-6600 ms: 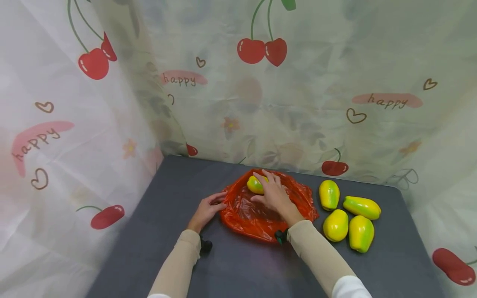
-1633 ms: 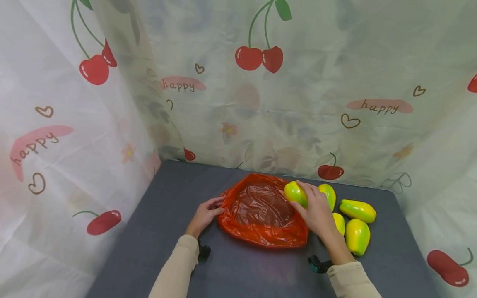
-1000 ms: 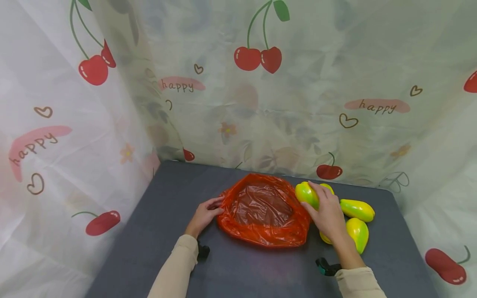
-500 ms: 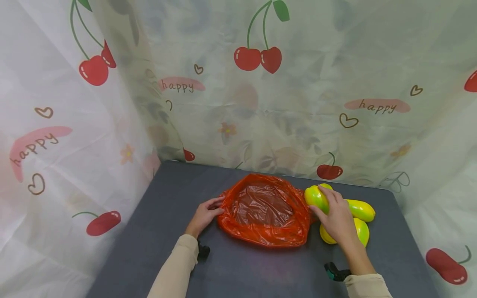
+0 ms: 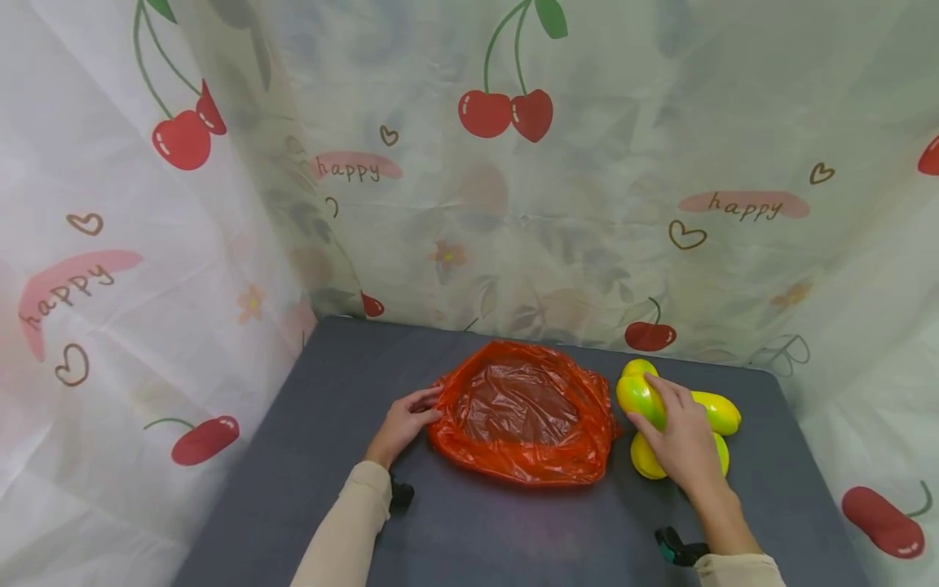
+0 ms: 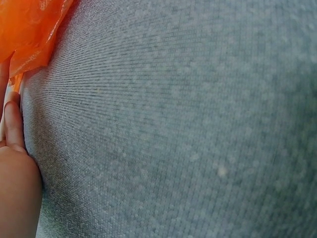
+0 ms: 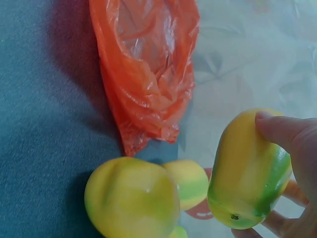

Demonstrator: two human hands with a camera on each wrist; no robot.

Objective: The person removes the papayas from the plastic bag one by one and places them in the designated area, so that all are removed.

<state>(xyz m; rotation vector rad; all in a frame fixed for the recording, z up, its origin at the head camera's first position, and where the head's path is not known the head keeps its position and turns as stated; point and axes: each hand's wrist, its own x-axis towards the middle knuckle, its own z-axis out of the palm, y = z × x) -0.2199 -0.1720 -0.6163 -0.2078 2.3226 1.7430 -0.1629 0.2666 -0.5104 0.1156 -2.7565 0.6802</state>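
Observation:
A red plastic bag (image 5: pixel 539 466) lies with its mouth spread wide in the middle of the head view. My left hand (image 5: pixel 399 425) pinches its left edge; an orange strip of the bag (image 6: pixel 34 39) runs down to the fingers in the left wrist view. To the bag's right, my right hand (image 5: pixel 685 444) grips a yellow-green papaya (image 5: pixel 638 398) between thumb and fingers. In the right wrist view this papaya (image 7: pixel 247 171) shows its stem end low. Several other papayas (image 5: pixel 647 458) are grouped beneath and around the right hand, partly hidden by it.
The dark grey table (image 5: pixel 499 538) carries everything. A white cherry-print curtain (image 5: pixel 601 269) closes off the back and both sides. Black wrist devices (image 5: pixel 678 548) sit on both wrists.
Over 6.6 seconds my right hand has carried the papaya from the bag's mouth rightward to the other papayas, lately drawing slightly nearer me. My left hand stays at the bag's edge.

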